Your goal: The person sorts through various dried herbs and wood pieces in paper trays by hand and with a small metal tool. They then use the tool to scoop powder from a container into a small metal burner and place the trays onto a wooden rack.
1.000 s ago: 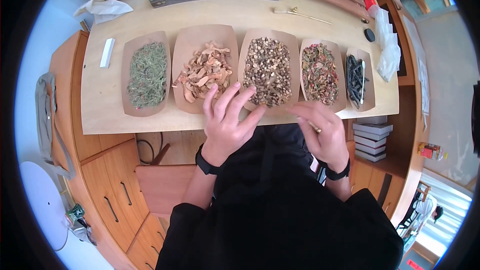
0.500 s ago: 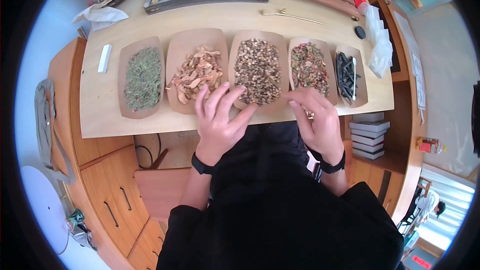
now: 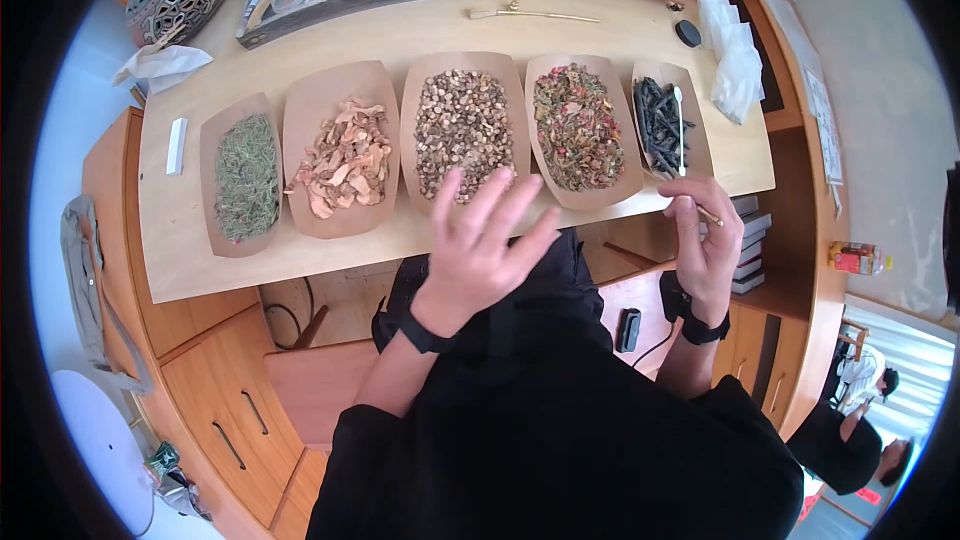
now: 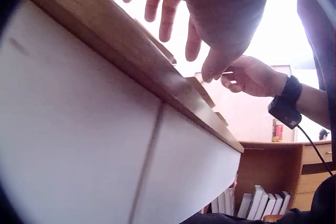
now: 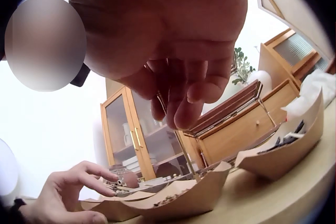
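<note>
My right hand [image 3: 708, 240] pinches a thin brass-coloured stick [image 5: 181, 148], its grip end partly hidden by the fingers. This hand is at the table's front edge, just before the small paper tray [image 3: 700, 165] of black dried strips [image 3: 655, 125]. My left hand [image 3: 485, 245], fingers spread and holding nothing, hovers before the tray of chopped brown pieces [image 3: 465, 115], fingertips overlapping its front end in the head view. Between these trays lies mixed dried petals and leaves [image 3: 580, 130]. Farther left are dried tan slices [image 3: 345, 155] and green needle-like herb [image 3: 247, 180], each in a tray.
A white stick [image 3: 682, 130] lies across the black strips. Behind the trays are a brass-handled brush [image 3: 535, 15], a dark wooden tray [image 3: 360, 5] of tools, a black lid [image 3: 688, 33] and plastic bags [image 3: 735, 70]. A white block [image 3: 176, 145] lies at left.
My right hand has moved right, from before the petal tray to before the black strips. My left hand has drawn back a little from the chopped pieces. The head view has shifted.
</note>
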Demonstrator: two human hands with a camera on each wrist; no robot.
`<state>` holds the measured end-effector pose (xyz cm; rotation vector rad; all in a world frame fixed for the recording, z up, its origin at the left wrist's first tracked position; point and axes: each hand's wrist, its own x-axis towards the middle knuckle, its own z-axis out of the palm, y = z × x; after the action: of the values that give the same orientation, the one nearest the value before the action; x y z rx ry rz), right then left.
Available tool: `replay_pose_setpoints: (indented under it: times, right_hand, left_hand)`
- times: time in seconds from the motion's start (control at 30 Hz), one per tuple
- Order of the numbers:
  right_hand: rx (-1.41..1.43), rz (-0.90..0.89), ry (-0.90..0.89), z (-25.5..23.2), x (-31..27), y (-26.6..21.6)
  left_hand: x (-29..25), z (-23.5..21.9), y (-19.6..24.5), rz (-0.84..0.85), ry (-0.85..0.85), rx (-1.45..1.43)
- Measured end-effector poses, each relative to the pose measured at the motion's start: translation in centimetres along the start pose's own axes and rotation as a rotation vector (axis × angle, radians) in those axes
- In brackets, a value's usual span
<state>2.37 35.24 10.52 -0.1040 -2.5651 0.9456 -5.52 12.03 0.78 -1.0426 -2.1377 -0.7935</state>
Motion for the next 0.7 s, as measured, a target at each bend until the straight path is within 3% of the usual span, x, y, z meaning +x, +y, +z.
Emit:
replay_pose_setpoints:
  times: [0.13,0.5,0.7]
  right_hand:
    - [-0.022,0.021,-0.033,-1.3,-0.4,1.0]
    - [0.096,-0.096,-0.220,1.5,1.4,1.7]
    - [0.111,-0.088,-0.144,3.1,3.7,1.5]
  left_hand:
    - [1.6,2.8,1.4,0.006,-0.025,0.022]
    - [1.2,3.4,0.6,0.029,-0.098,-0.042]
    - [1.4,3.2,0.5,-0.006,-0.092,-0.083]
